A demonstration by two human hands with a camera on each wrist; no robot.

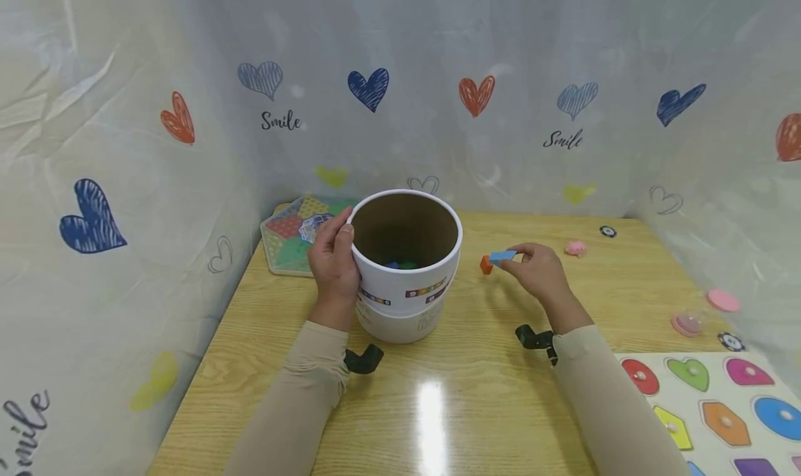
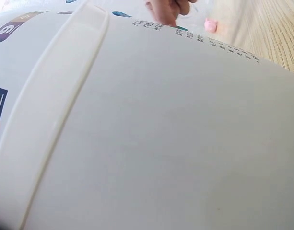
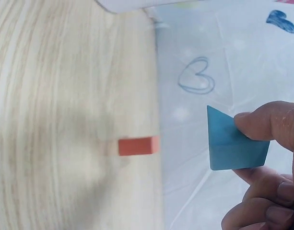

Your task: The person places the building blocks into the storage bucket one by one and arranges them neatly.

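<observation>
A white cylindrical bucket [image 1: 400, 326] with printed number strips stands on the table, its mouth tipped toward me. My left hand [image 1: 338, 264] grips its rim at the left, thumb on the near side. Deep inside show some blue and green pieces [image 1: 403, 265], mostly hidden in shade. To the right of the bucket, my right hand [image 1: 535, 271] pinches a flat blue four-sided tile [image 3: 235, 143] between thumb and fingers, held above the table. An orange block [image 3: 137, 146] sits on the wood just beyond that tile. The bucket's wall fills most of the left wrist view.
A colourful patterned board [image 1: 284, 236] lies behind the bucket at the left. At the right are a pink pig figure [image 1: 576, 248], round chips [image 1: 608, 231], a small clear-domed pink item [image 1: 688, 323] and a pink disc [image 1: 722, 299]. A knobbed shape-puzzle board [image 1: 682, 417] covers the near right corner.
</observation>
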